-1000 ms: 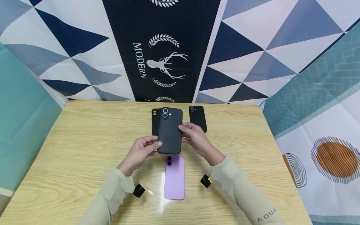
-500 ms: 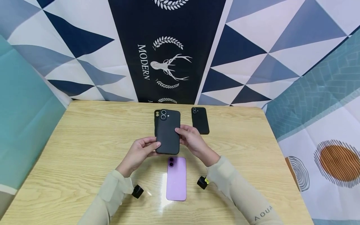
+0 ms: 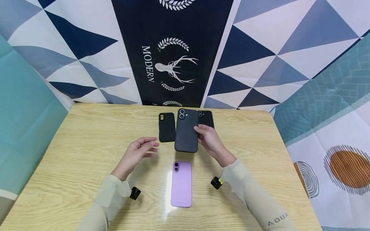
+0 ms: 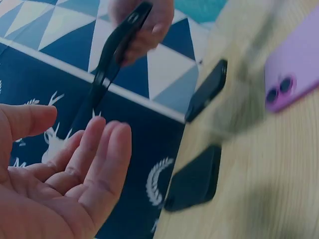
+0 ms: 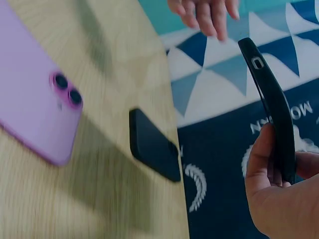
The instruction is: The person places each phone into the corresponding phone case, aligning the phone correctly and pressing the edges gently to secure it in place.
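Black cased phone (image 3: 186, 131) is up off the wooden table (image 3: 86, 150), pinched along its edge by just the right hand (image 3: 211, 141), sitting between two black cases. Left hand (image 3: 138, 154) is off it, fingers loose, holding nothing. Purple phone (image 3: 181, 184) lies flat nearer the person.

A matte black cased phone (image 3: 186, 131), camera lenses at the far end, is held above the worktop (image 3: 86, 138), back upward.

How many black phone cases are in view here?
3: one held above the table in the right hand (case), one lying far left, one far right, partly hidden behind the held one.
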`<state>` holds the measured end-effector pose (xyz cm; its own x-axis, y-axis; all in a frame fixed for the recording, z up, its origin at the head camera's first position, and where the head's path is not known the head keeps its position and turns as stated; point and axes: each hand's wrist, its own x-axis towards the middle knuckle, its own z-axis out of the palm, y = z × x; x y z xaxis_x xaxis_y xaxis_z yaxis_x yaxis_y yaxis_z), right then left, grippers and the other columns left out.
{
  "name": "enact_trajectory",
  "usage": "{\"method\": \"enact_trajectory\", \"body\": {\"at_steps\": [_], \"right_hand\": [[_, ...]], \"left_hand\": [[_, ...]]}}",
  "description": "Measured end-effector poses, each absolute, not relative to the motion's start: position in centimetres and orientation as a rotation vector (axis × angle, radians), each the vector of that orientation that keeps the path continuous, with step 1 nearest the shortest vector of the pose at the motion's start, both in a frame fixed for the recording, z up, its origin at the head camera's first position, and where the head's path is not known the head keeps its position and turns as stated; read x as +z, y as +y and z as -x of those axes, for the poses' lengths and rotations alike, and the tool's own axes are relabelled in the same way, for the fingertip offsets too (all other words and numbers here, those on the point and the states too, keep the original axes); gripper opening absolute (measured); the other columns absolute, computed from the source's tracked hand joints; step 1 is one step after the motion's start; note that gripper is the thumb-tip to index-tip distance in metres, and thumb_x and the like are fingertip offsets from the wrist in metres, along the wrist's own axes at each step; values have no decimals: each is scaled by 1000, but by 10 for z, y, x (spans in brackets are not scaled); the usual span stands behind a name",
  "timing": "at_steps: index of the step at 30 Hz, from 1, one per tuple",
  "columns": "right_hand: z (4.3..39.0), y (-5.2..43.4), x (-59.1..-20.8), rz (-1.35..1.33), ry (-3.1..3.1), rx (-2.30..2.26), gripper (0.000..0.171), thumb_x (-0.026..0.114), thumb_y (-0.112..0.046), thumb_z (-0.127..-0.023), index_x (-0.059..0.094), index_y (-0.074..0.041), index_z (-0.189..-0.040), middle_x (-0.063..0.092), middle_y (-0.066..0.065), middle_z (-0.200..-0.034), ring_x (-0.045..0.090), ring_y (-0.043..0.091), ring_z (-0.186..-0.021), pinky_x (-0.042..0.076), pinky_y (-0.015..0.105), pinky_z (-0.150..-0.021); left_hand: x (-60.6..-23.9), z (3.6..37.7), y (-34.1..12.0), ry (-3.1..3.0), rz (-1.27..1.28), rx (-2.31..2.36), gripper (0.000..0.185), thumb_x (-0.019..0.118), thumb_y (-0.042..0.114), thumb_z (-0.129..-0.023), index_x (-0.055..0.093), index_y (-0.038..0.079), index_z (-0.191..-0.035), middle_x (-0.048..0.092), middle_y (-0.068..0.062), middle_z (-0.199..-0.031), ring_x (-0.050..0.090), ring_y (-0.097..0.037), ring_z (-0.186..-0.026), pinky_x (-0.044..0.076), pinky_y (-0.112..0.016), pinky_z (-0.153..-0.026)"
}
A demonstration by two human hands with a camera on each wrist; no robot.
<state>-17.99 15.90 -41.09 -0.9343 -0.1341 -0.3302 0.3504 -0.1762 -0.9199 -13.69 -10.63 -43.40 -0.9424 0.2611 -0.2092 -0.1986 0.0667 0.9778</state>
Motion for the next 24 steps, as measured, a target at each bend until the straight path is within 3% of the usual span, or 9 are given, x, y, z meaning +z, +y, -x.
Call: {"method": "enact_trajectory", "body": {"at_steps": [8,11,18,24], "right_hand": [[192,202,-412,-355,1792,-2225,13,43,-11,-98,50,-13,-88,58,-9,-65,52,2,-59,40,14,-52],[196,220,-414,-378,1811,-2230,13,42,-11,-99,52,-12,-90,59,-9,-66,53,2,-59,41,14,-52],[204,258,-420,-432,1860,-2229,9,40,-12,-100,49,-10,-99,61,-10,-70,57,1,-66,48,14,-61],[211,281,-427,-474,1893,-2183,10,37,-14,-101,46,-10,-104,59,-12,-74,56,0,-71,48,14,-66]], "left_hand": [[-432,139,-122,2180,51,1865,40,50,23,-97,48,0,-130,55,-23,-126,61,-5,-92,55,-36,-88],[-432,142,-124,2210,86,1833,40,50,24,-97,48,1,-130,55,-22,-126,61,-9,-94,55,-36,-88],[-432,156,-121,2249,144,1775,44,52,29,-96,48,4,-131,54,-20,-125,54,-32,-111,53,-41,-92],[-434,171,-114,2272,192,1749,44,52,28,-96,47,5,-133,55,-18,-121,54,-32,-112,54,-38,-91]]}}
